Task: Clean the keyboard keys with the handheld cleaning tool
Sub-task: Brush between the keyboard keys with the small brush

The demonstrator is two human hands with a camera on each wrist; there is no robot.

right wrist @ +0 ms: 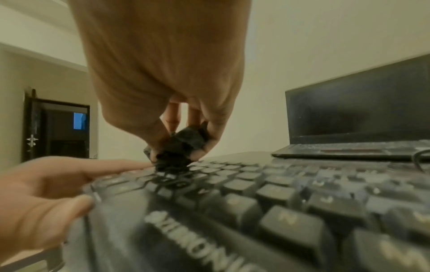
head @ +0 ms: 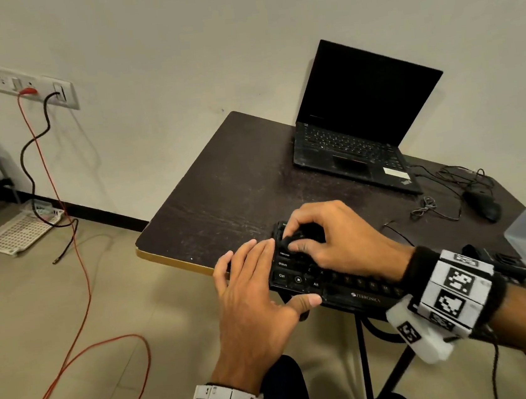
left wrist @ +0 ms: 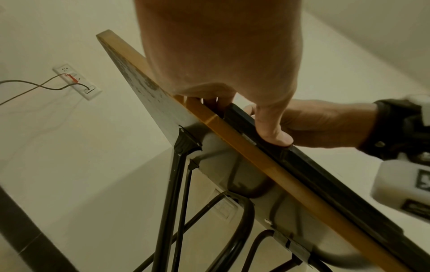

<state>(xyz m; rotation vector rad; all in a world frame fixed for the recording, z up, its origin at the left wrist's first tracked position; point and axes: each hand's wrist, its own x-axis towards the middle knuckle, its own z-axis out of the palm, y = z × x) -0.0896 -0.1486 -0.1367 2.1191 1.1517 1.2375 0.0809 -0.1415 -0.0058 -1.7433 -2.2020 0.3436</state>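
Observation:
A black keyboard (head: 338, 292) lies along the near edge of the dark table (head: 230, 186). My right hand (head: 328, 234) pinches a small black cleaning brush (right wrist: 186, 141) between thumb and fingers, its bristles (right wrist: 172, 162) pressed on the keys at the keyboard's left end (right wrist: 232, 184). My left hand (head: 252, 292) steadies that end: the straight fingers lie at the left edge and the thumb (left wrist: 274, 132) presses the front edge of the keyboard (left wrist: 309, 165). In the head view the brush is mostly hidden under my right fingers.
An open black laptop (head: 358, 129) stands at the back of the table. A black mouse (head: 483, 203) with a coiled cable lies to the right. Red and black cords (head: 59, 203) hang from a wall socket (head: 32, 84) to the floor. The table's folding legs (left wrist: 177, 202) show below.

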